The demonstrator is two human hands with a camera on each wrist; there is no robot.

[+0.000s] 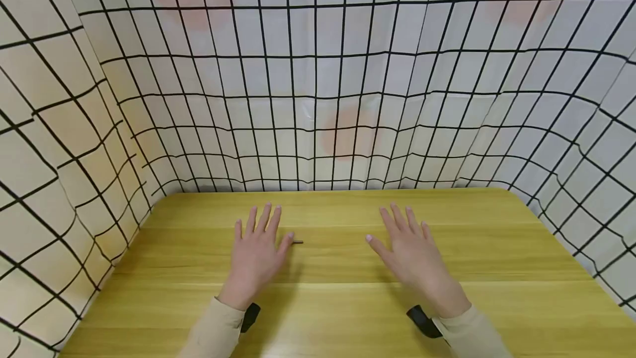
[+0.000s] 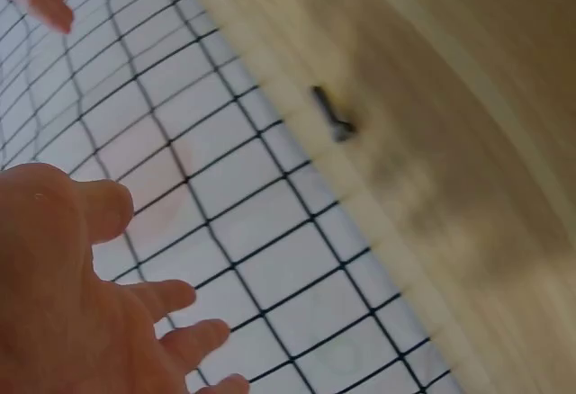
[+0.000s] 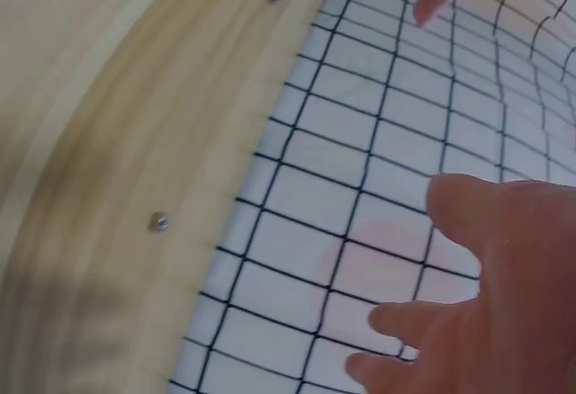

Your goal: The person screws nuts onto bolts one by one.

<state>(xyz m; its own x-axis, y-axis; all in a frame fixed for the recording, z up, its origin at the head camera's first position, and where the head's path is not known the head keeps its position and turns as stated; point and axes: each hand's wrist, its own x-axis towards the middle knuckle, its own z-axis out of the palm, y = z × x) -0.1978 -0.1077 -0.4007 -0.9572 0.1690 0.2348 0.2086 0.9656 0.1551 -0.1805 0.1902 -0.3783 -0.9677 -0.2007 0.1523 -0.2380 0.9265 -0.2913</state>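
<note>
Both hands are spread flat, palms down, over a light wooden table (image 1: 348, 308). My left hand (image 1: 258, 253) has straight, splayed fingers and holds nothing; it also fills the lower left of the left wrist view (image 2: 63, 295). A small dark screw (image 1: 297, 242) lies on the table just right of its thumb tip, also seen lying free (image 2: 331, 112). My right hand (image 1: 409, 253) is open the same way and empty (image 3: 504, 277). A tiny silvery metal piece (image 3: 158, 222) lies on the wood near it. I cannot tell whether the palms touch the table.
A white sheet with a black grid (image 1: 318, 98) walls in the table at the back and on both sides. Beige sleeves and dark wrist straps (image 1: 422, 322) show at the bottom. The table's far edge meets the sheet.
</note>
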